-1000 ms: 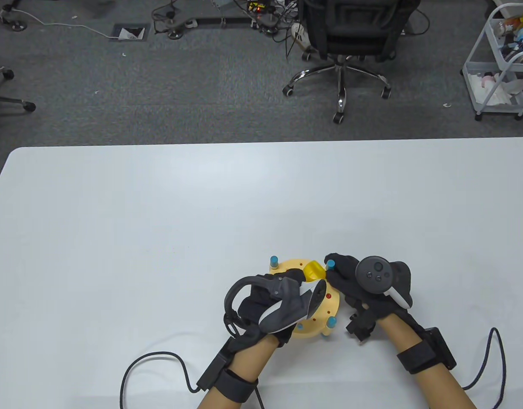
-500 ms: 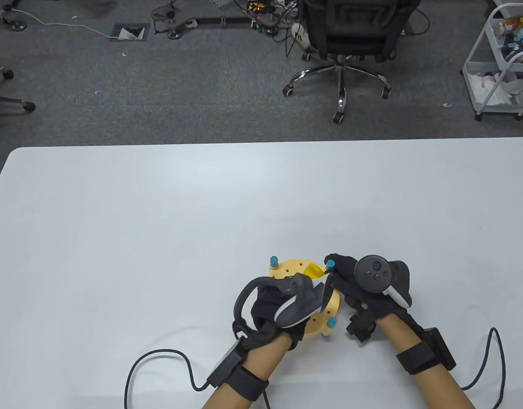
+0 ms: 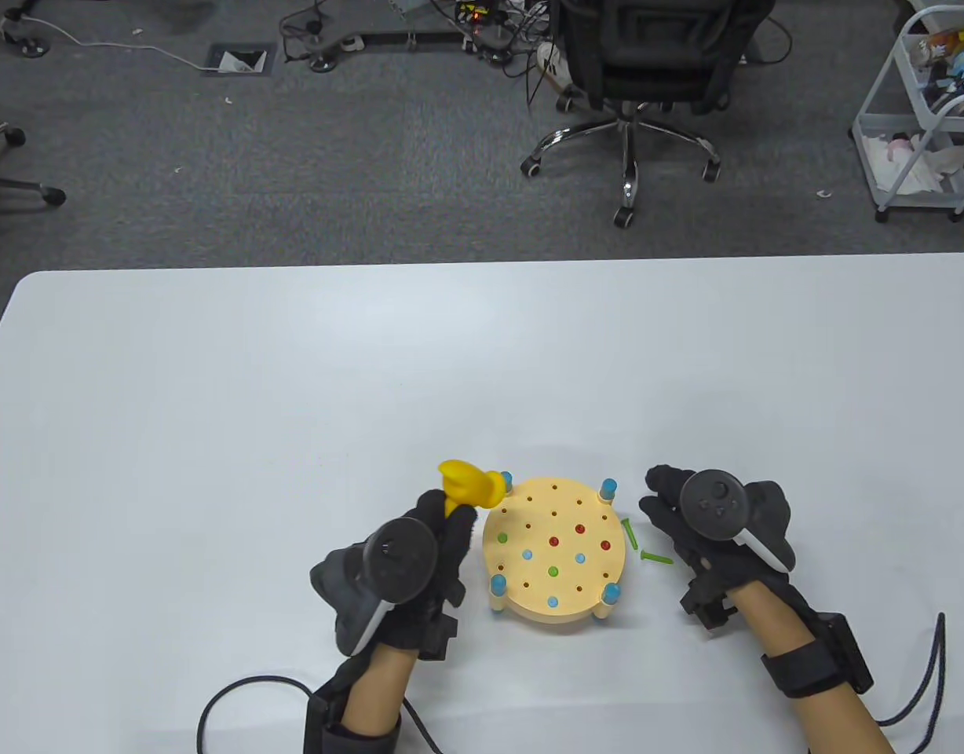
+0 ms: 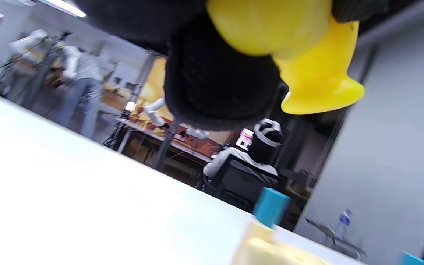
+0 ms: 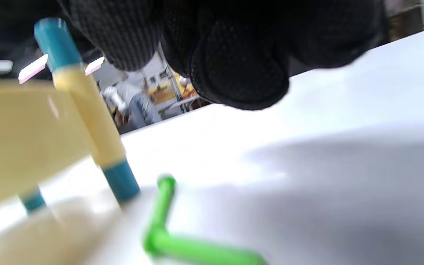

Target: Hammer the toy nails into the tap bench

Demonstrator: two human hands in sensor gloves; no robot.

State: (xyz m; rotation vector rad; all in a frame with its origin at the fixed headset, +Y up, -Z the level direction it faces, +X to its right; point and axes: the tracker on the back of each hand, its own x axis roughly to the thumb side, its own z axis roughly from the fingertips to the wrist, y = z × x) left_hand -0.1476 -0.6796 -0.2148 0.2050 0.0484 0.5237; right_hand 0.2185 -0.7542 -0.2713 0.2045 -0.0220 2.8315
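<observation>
Yellow hammer [image 3: 470, 484] gripped by left hand [image 3: 419, 561], head pointing right, right hand [image 3: 706, 534] relaxed, empty.

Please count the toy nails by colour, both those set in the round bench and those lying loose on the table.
Red toy nails in the round beige tap bench: 3
Blue toy nails in the bench: 3
Green toy nails in the bench: 2
Loose green toy nails on the white table: 2
Total: 10
</observation>
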